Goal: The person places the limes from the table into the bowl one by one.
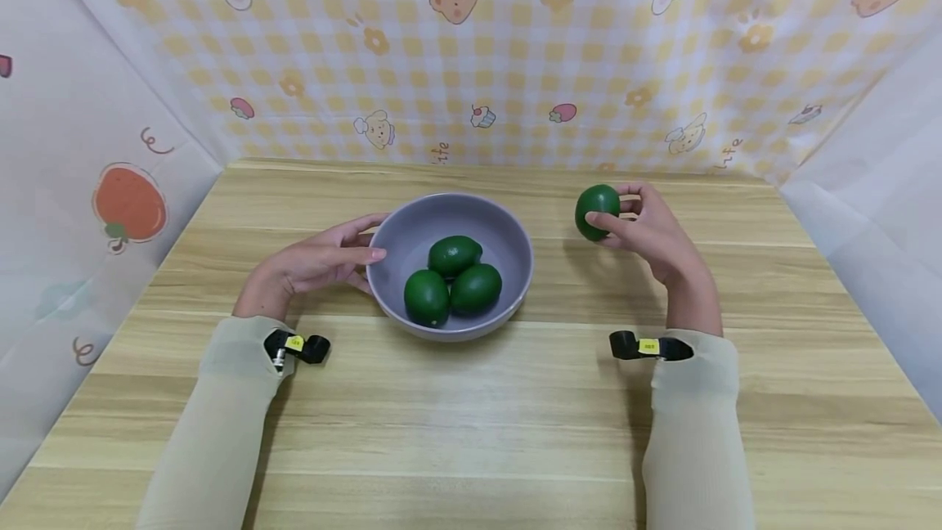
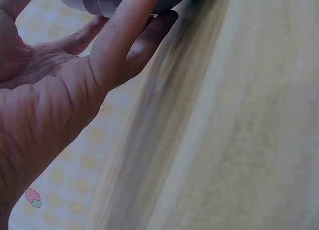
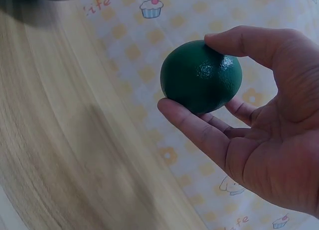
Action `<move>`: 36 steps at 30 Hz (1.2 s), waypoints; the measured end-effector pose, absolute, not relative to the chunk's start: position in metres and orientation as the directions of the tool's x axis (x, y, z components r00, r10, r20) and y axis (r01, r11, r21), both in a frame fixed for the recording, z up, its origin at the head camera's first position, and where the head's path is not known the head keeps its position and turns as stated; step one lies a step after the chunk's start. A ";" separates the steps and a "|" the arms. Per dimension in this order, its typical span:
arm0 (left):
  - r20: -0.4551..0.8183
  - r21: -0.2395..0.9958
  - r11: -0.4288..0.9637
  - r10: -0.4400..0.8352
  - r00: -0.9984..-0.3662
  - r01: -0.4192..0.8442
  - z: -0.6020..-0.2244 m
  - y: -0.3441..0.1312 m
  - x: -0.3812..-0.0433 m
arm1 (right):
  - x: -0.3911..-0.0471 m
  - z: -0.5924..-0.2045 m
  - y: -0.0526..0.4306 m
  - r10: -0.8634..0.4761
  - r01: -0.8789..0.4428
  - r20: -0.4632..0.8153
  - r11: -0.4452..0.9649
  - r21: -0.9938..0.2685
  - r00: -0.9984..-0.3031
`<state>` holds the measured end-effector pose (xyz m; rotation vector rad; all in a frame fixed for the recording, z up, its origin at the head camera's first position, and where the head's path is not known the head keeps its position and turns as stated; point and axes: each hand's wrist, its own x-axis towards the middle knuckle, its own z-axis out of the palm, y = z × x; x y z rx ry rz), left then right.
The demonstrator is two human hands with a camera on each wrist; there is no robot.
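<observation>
A grey-purple bowl [image 1: 518, 240] stands on the table with three dark green limes [image 1: 475, 289] grouped in its front half. At its left side, my left hand [image 1: 324, 260] holds the bowl, thumb over the rim and the other fingers along the outer wall. In the left wrist view those fingers [image 2: 122, 38] reach up to the bowl's underside [image 2: 102, 2]. To the right of the bowl, my right hand [image 1: 651, 231] grips another glossy lime [image 3: 199, 75] between thumb and fingertips. This lime is held above the table, its shadow falling on the wood below.
The light wood table [image 1: 456, 424] ends at a yellow checked cloth [image 1: 508, 47] with printed cartoons behind it. White sheets hang at the left [image 1: 81, 145] and right. Both wrists carry small black cameras [image 1: 625, 345] at the sleeve cuffs.
</observation>
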<state>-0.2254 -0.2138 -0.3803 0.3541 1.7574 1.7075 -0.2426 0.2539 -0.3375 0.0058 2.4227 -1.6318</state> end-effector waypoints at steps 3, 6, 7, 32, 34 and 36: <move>-0.263 0.963 0.117 0.606 -0.751 -0.243 -0.380 -0.214 -0.225 | -0.241 -0.334 0.250 -0.130 0.119 -0.179 0.373 -0.920 -0.975; -0.263 0.963 0.120 0.607 -0.750 -0.241 -0.380 -0.213 -0.224 | -0.239 -0.331 0.247 -0.143 0.118 -0.182 0.367 -0.923 -0.973; -0.263 0.963 0.120 0.607 -0.750 -0.241 -0.380 -0.213 -0.224 | -0.239 -0.329 0.245 -0.148 0.118 -0.183 0.367 -0.923 -0.972; -0.258 0.963 0.107 0.617 -0.743 -0.246 -0.382 -0.214 -0.227 | -0.234 -0.316 0.225 -0.271 0.076 -0.160 0.294 -0.953 -0.949; -0.256 0.964 0.105 0.618 -0.743 -0.245 -0.382 -0.214 -0.227 | -0.234 -0.315 0.223 -0.278 0.072 -0.159 0.298 -0.952 -0.947; -0.254 0.965 0.105 0.618 -0.744 -0.242 -0.382 -0.214 -0.227 | -0.234 -0.315 0.222 -0.283 0.069 -0.159 0.302 -0.951 -0.946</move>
